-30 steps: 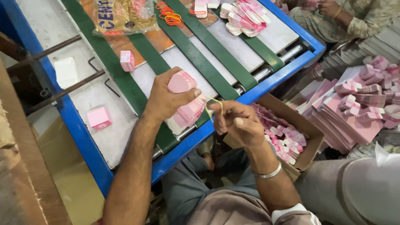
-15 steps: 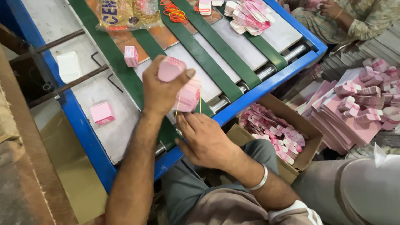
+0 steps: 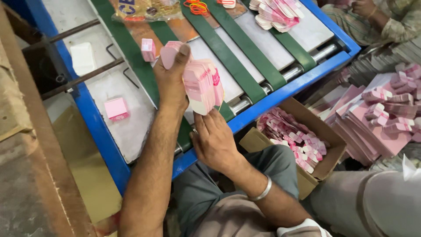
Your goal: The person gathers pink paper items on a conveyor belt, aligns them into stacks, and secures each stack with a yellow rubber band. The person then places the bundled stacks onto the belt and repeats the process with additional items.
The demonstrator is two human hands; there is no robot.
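My left hand (image 3: 171, 81) is raised over the blue-framed table (image 3: 103, 131) and grips a thick stack of pink cards (image 3: 201, 85), thumb up on a rounded pink card at the top. My right hand (image 3: 215, 142), with a metal bangle on the wrist, sits just below. Its fingertips press against the lower edge of the stack. Its palm side is hidden.
Green belts (image 3: 228, 57) cross the table. Small pink bundles (image 3: 148, 49) (image 3: 116, 109), a white block (image 3: 83, 57), orange rubber bands (image 3: 197, 6) and loose pink cards (image 3: 276, 13) lie on it. A cardboard box of pink bundles (image 3: 298, 136) and pink sheet stacks (image 3: 381, 118) are at right. Another person (image 3: 381, 15) sits beyond.
My left hand lifted and turned the stack so its edge faces me. My right hand, which held a thin band beside the stack, moved under it and now touches its lower edge.
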